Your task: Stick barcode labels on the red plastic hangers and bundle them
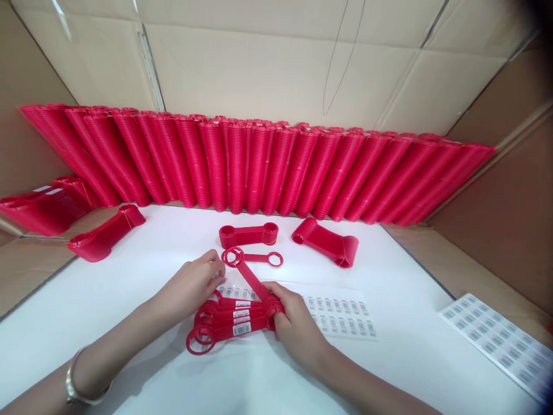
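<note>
My right hand [298, 323] grips a fanned stack of flat red plastic bars with ring ends [224, 320] by the rings on their right side. Several of these bars carry white barcode labels [242, 329]. The top bar [250, 279] sticks out up and to the left, with no label visible on it. My left hand [201, 279] is just left of that bar's far ring, over the edge of the barcode label sheet [341, 317]. Its fingers are curled together, and whatever may be between them is hidden. One single red bar [259, 259] lies flat behind.
Tall stacks of red bars [254, 167] line the cardboard wall [242, 69]. Shorter bundles lie on the white table: one at centre [250, 235], one at right [326, 242], one at left [106, 233]. More labelled bars [47, 207] rest far left. Another label sheet [496, 340] lies right.
</note>
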The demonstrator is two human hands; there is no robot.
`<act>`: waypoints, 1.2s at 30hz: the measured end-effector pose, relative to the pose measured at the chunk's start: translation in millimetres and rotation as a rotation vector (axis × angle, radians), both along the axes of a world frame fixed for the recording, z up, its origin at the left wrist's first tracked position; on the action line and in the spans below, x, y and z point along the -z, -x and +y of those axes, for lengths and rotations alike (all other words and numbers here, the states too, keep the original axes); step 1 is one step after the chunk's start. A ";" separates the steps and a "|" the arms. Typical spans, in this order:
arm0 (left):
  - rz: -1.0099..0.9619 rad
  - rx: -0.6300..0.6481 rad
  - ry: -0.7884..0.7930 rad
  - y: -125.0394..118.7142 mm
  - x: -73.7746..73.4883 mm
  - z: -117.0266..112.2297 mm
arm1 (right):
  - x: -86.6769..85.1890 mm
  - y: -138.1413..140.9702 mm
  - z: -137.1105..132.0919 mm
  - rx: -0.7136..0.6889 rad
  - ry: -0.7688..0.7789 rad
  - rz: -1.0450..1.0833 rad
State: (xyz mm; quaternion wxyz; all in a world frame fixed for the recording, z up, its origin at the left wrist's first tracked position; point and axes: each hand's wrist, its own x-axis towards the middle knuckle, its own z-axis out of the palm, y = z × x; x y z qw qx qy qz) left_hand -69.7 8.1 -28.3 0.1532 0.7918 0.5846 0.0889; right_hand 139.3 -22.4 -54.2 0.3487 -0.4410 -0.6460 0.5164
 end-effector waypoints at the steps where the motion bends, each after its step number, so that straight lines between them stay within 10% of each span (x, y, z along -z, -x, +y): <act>1: -0.043 0.024 0.029 0.6 -4.7 -0.4 | 0.3 0.1 0.0 0.003 -0.003 -0.004; 12: -0.622 -0.062 0.400 -27.6 -11.9 -14.3 | -1.1 1.8 -5.3 -0.047 -0.109 -0.092; 36: -0.645 -0.105 0.371 -30.3 -2.8 -12.5 | -3.6 1.5 -7.8 -0.056 -0.112 -0.081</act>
